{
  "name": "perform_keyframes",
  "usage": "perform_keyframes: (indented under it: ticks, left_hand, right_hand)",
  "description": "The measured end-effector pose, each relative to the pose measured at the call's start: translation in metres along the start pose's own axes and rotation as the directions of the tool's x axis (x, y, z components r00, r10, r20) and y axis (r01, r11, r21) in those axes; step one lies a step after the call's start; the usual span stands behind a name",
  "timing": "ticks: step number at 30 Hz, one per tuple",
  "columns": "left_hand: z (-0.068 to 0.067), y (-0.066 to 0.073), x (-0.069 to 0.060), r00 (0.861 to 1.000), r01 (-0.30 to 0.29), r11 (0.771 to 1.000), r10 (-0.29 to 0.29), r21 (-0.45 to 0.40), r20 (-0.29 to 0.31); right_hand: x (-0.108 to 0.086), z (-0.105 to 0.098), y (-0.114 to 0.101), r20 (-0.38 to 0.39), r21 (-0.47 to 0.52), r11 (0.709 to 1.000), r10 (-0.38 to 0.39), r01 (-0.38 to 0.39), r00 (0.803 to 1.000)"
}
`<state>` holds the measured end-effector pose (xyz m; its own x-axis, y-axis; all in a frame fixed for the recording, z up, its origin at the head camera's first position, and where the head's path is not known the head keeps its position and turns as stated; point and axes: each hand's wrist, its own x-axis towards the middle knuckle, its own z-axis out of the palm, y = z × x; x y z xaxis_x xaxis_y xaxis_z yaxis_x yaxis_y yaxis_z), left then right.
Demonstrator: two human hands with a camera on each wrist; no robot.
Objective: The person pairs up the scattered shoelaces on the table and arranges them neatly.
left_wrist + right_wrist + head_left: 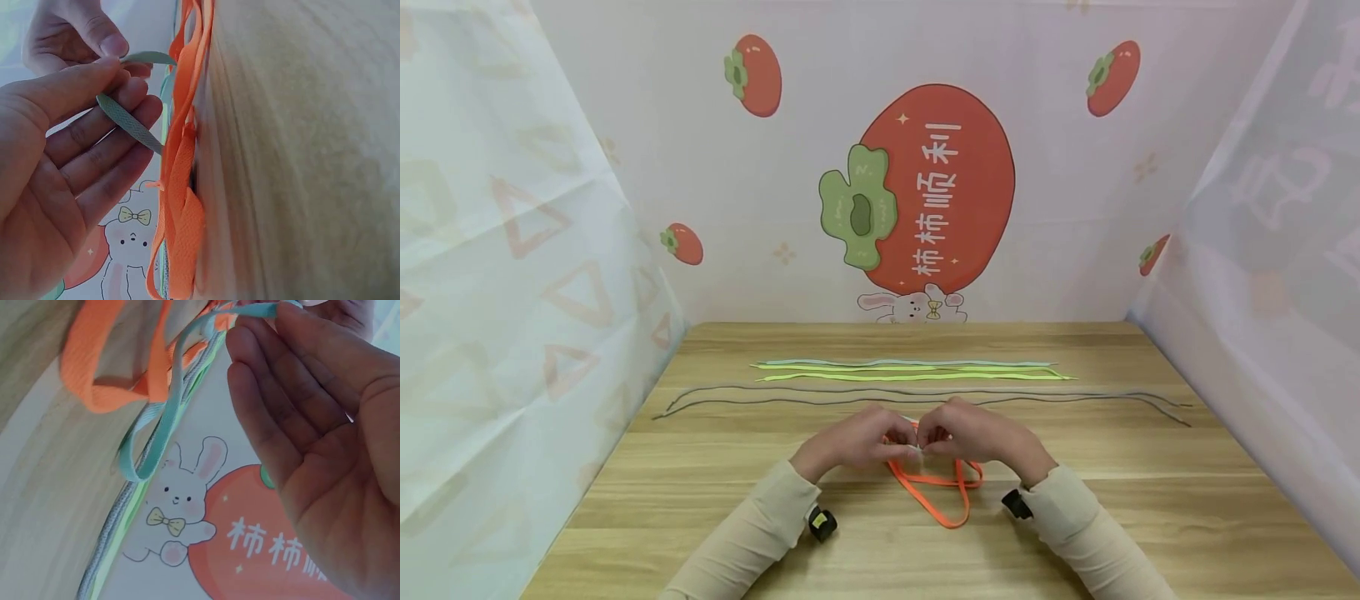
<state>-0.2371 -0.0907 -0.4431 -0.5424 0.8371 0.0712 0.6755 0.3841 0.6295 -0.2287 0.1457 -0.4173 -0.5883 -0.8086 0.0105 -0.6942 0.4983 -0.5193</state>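
Observation:
Both hands meet at the middle of the table, fingertips close together. My left hand (868, 437) pinches a pale teal shoelace (131, 125) between thumb and forefinger, its other fingers loosely bent. My right hand (970, 433) pinches the same teal lace (181, 369) a short way along, thumb against forefinger. In the right wrist view this lace hangs in a loop below the fingers. An orange shoelace (951, 521) lies in loose loops on the table under and in front of the hands. Whether the teal and orange laces are tangled I cannot tell.
Behind the hands, two long grey laces (850, 390) stretch across the wooden table (715, 517). Farther back lie yellow-green laces (910, 377) and a light blue lace (880, 362), laid out straight. A printed cloth (1045, 208) stands behind the table, with cloth sides left and right.

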Motion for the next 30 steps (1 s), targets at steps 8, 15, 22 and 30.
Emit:
perform_keyframes:
  ticks: [8,15,22,30]
  left_hand:
    - [-0.002,0.0,-0.003,0.999,0.036,0.999,-0.036,-0.023,-0.031]
    - [-0.003,-0.004,-0.006,0.999,0.004,0.998,-0.006,-0.061,-0.045]
    - [-0.012,-0.006,-0.01,0.999,0.026,0.998,-0.028,-0.057,-0.03]
    - [-0.021,-0.013,-0.016,0.999,0.034,0.998,-0.035,-0.056,-0.004]
  right_hand:
    - [0.002,0.001,0.002,-0.02,0.025,1.0,0.015,-0.014,1.0]
    - [0.003,0.004,0.006,-0.011,0.077,0.997,-0.002,0.003,1.0]
    - [0.001,0.001,0.008,-0.001,0.092,0.995,0.028,-0.028,1.0]
    - [-0.003,-0.001,0.014,-0.012,0.09,0.994,0.056,-0.055,0.998]
